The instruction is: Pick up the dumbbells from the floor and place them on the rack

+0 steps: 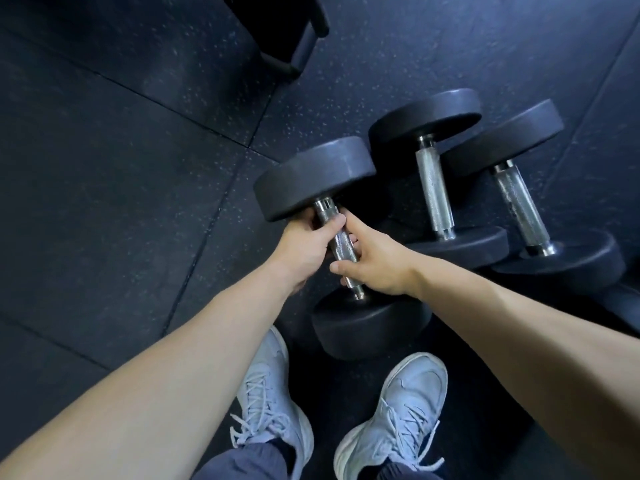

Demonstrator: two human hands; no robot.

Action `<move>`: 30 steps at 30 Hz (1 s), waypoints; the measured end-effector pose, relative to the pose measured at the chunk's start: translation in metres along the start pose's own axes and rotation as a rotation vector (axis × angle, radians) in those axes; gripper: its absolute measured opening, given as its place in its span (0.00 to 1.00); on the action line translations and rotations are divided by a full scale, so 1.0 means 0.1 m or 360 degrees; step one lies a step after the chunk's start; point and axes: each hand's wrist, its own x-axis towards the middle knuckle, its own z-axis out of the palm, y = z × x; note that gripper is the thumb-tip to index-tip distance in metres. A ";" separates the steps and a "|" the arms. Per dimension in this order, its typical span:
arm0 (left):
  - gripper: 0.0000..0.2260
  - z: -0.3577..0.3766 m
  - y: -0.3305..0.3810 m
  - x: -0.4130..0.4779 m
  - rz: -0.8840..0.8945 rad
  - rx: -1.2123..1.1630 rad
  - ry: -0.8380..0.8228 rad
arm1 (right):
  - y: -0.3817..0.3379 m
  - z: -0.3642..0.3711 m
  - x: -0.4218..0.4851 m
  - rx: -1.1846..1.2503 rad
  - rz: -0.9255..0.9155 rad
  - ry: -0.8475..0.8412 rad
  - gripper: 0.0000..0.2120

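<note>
Three black dumbbells with knurled steel handles lie side by side on the dark rubber floor. Both hands wrap the handle of the nearest dumbbell [313, 176]: my left hand [304, 245] grips its upper part, my right hand [375, 263] its lower part. The near head of that dumbbell sits just ahead of my shoes. A second dumbbell [433, 188] lies to the right, and a third dumbbell [519, 206] lies beyond it. Whether the gripped dumbbell has left the floor I cannot tell.
My two pale sneakers [398, 417] stand at the bottom centre. A black metal frame foot [294, 50] rests on the floor at the top centre. Another dark object [623, 306] shows at the right edge. Speckled rubber floor tiles [104, 185] spread to the left.
</note>
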 end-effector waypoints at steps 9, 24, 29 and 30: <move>0.06 0.00 0.26 -0.47 0.0045 0.0080 -0.0066 | -0.29 0.19 -0.49 0.0293 -0.0062 0.0172 0.43; 0.07 0.39 2.13 -3.41 0.0276 0.0666 -0.0641 | -2.24 0.07 -3.80 0.0626 -0.0052 0.0391 0.48; 0.06 0.66 2.52 -4.27 0.0325 0.0923 -0.0883 | -2.73 0.38 -4.79 0.1015 0.0017 0.0800 0.50; 0.06 0.71 2.57 -4.42 0.0335 0.0987 -0.0946 | -2.79 0.49 -4.95 0.1119 0.0022 0.0874 0.51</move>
